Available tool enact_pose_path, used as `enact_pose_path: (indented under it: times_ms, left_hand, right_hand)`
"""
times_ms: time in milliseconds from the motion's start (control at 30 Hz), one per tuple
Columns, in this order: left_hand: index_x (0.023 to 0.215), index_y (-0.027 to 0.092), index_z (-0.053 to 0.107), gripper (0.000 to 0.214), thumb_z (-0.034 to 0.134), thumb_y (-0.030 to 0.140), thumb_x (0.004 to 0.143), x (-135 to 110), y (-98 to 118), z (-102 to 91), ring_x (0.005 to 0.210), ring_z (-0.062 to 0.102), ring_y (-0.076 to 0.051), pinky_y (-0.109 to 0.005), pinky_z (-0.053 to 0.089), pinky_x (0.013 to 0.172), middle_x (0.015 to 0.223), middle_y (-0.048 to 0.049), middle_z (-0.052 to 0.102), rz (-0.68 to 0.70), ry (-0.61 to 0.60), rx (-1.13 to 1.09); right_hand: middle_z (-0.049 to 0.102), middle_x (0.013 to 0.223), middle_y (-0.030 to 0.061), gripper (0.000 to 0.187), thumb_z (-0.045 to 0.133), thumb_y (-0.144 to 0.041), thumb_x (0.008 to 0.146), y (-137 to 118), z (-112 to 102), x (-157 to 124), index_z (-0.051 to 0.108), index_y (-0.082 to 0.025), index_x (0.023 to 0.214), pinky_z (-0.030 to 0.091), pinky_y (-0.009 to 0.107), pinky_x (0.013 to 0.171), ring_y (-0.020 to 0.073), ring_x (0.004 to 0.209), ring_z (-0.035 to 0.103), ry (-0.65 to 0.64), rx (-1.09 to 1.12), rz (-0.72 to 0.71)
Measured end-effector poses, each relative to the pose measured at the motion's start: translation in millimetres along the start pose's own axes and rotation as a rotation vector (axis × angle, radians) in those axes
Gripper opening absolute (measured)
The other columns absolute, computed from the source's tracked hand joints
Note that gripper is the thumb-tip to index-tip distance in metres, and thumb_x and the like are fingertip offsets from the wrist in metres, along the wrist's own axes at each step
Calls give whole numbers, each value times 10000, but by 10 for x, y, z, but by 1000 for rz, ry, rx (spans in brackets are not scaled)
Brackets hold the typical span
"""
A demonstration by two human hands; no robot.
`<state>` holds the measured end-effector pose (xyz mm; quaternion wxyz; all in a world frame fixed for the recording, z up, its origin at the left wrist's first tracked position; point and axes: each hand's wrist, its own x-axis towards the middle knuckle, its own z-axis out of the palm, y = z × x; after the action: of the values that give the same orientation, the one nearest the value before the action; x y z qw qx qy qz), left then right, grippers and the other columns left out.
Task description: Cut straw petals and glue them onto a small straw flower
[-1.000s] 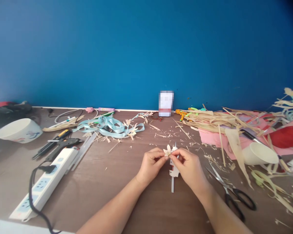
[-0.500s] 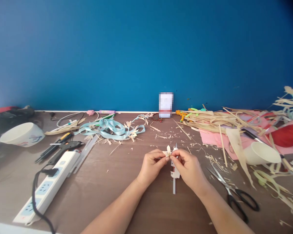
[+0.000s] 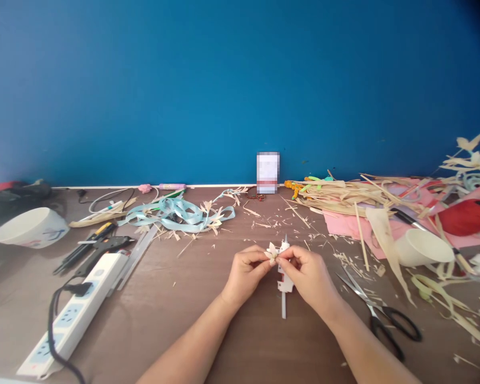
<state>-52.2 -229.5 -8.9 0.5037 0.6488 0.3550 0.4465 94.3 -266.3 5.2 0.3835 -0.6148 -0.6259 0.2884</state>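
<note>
Between my fingertips is a small cream-coloured flower (image 3: 272,252) with pointed petals, apparently of dried husk. My left hand (image 3: 246,273) pinches it from the left. My right hand (image 3: 307,274) grips it from the other side, thumb and forefinger together. Beneath and just behind the right fingers lies a white glue gun (image 3: 285,284), partly covered by that hand, with a clear glue stick (image 3: 284,306) poking out toward me. To the right of my right forearm rest open scissors (image 3: 378,309) with black handles.
A white power strip (image 3: 74,314) with a plugged-in cord, a black glue gun (image 3: 104,250) and a white bowl (image 3: 32,228) are on the left. Light blue ribbon (image 3: 176,213) lies behind. Husk strips (image 3: 344,194), a white cup (image 3: 424,248) and scraps crowd the right.
The flower has turned a little between my fingers, its petals now facing me more. Both hands keep their pinch. The whole view has shifted slightly.
</note>
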Motion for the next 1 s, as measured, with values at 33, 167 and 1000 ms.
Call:
enact_pose_path:
  times_ms: [33,167,1000]
  left_hand:
    - [719,163,698,91,635,224,698,-1,1,1,652,548,-126,-227,419,607,691,-37,605,-1,2,-4]
    - [698,158,693,83,641,222,692,-8,5,10,647,551,-127,-228,421,600,682,-35,602,-3,26,-6]
    - [676,172,686,49,644,196,683,-29,-5,15,650,574,-134,-237,446,611,690,-38,635,44,62,-2]
  right_hand:
    - [577,538,-26,116,510,-246,772,7,-1,0,590,-190,710,404,209,461,111,464,518,-5,2,-2]
    - [572,548,-31,118,499,-241,782,5,-3,-5,587,-192,720,404,209,471,109,474,516,-4,-15,-29]
    - [582,695,-7,122,462,-162,820,-77,-25,-45,556,-210,759,391,234,593,134,615,541,29,-214,-213]
